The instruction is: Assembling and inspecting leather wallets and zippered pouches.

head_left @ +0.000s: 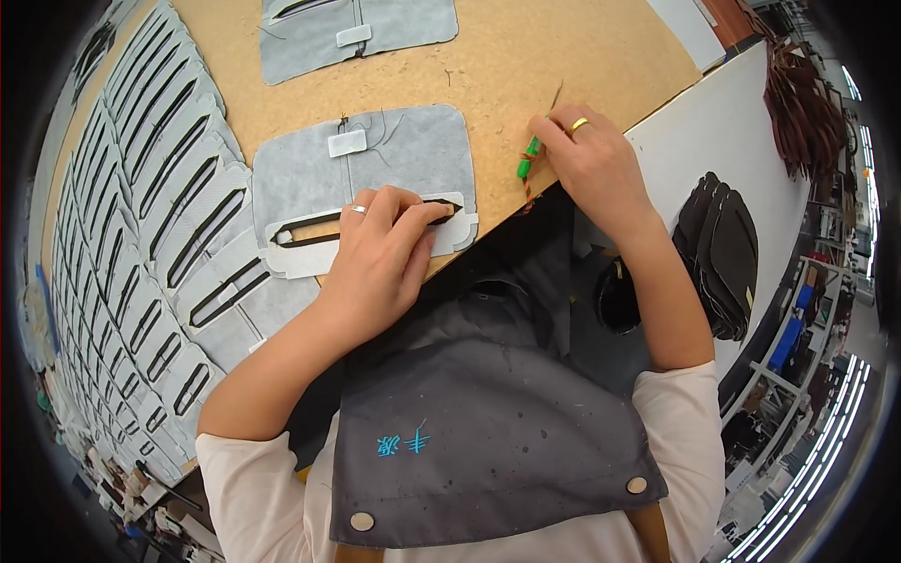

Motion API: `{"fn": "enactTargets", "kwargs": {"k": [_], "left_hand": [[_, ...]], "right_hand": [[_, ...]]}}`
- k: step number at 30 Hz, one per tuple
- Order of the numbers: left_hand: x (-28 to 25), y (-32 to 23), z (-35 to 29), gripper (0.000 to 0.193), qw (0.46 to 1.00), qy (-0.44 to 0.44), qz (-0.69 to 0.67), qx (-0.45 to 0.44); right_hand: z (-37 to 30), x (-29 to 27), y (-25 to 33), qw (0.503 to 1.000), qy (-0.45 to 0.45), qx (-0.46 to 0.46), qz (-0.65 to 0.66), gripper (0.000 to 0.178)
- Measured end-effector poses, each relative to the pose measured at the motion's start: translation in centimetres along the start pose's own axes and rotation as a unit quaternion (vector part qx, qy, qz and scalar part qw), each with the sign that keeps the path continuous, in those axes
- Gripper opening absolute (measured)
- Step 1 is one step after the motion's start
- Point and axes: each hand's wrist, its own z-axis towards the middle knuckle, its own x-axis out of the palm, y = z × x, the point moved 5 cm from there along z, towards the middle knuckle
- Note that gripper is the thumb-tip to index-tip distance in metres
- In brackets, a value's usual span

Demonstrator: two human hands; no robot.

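A grey fabric panel (413, 155) with rounded corners lies near the front edge of the table. A long slot edged in black (305, 225) runs across its lower part, and a white tab (347, 143) with loose threads sits above. My left hand (380, 249) presses on the panel over the slot, its fingers bent and its index fingertip at the slot's right end. Its thumb is partly hidden. To the right, my right hand (591, 155) is closed round a green-handled awl (528, 158) with a thin metal point directed away from me. The point is apart from the panel.
Many similar slotted panels (178, 178) overlap in rows on the left. Another grey panel (404, 19) lies at the far side of the wooden table (526, 56). On a white surface at right are dark cut pieces (718, 249) and a brown bundle (798, 113).
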Motion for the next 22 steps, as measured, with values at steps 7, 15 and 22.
{"fn": "enactTargets", "kwargs": {"k": [7, 15, 22], "left_hand": [[0.0, 0.4, 0.1, 0.033, 1.000, 0.011, 0.010, 0.026], [0.0, -0.7, 0.2, 0.040, 0.988, 0.045, 0.113, 0.092], [0.5, -0.4, -0.3, 0.040, 0.991, 0.011, 0.083, 0.107]], "right_hand": [[-1.2, -2.2, 1.5, 0.831, -0.075, 0.186, 0.519, 0.009], [0.2, 0.5, 3.7, 0.789, 0.084, 0.193, 0.577, 0.007], [0.9, 1.2, 3.5, 0.786, 0.144, 0.192, 0.569, 0.009]]}}
